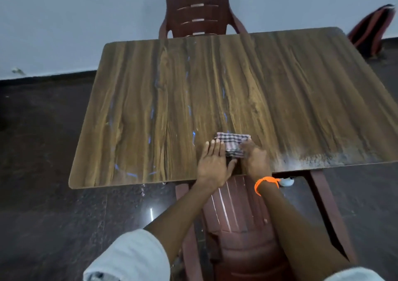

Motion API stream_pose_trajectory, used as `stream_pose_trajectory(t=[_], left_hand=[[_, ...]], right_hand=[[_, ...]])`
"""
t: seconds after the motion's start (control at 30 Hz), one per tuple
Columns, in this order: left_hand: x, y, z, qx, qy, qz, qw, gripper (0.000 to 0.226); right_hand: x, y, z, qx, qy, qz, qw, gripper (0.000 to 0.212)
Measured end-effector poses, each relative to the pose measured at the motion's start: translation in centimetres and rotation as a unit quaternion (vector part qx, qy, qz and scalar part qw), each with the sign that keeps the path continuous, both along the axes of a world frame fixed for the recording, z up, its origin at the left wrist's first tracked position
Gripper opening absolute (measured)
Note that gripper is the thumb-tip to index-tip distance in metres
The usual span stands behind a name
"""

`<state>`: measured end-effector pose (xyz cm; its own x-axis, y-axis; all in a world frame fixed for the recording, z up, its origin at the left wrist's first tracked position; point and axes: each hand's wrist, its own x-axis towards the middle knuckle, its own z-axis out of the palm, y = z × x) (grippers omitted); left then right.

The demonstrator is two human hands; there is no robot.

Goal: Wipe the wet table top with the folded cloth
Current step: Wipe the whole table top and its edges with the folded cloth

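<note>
A folded checked cloth [232, 141] lies on the wood-grain table top [290, 91] near its front edge. My right hand [255, 159], with an orange band at the wrist, rests on the cloth's right side with its fingers curled over it. Flat beside the cloth lies my left hand [214, 161], fingers together and touching the cloth's left edge. Thin streaks of water [189, 108] glint along the middle and left of the table. A pale smeared patch [312, 159] shows at the front right edge.
A dark red plastic chair [197, 9] stands behind the table against the wall. Another red chair [237, 227] is under the front edge below my arms. A striped bag [370, 31] leans at the back right. Dark floor surrounds the table.
</note>
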<state>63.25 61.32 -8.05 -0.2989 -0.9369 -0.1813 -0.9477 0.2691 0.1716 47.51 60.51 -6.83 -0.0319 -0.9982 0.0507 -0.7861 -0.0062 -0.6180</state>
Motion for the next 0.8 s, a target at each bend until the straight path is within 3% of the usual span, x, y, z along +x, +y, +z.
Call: stream_pose_trajectory(t=[0.23, 0.5, 0.67, 0.8], left_hand=[[2.9, 5.6, 0.1, 0.013, 0.013, -0.088, 0.996, 0.086], [-0.6, -1.7, 1.1, 0.032, -0.035, -0.134, 0.990, 0.082], [1.0, -5.0, 1.5, 0.036, -0.037, -0.114, 0.992, 0.079], [3.7, -2.7, 1.4, 0.022, -0.035, -0.117, 0.992, 0.079]], right_hand=[[0.2, 5.5, -0.7, -0.033, 0.057, 0.011, 0.998, 0.051], [-0.8, 0.7, -1.0, -0.021, 0.023, -0.156, 0.987, 0.038], [0.9, -3.1, 0.5, -0.004, 0.003, -0.146, 0.989, 0.031], [2.1, -0.5, 1.0, 0.011, 0.013, -0.053, 0.998, 0.036]])
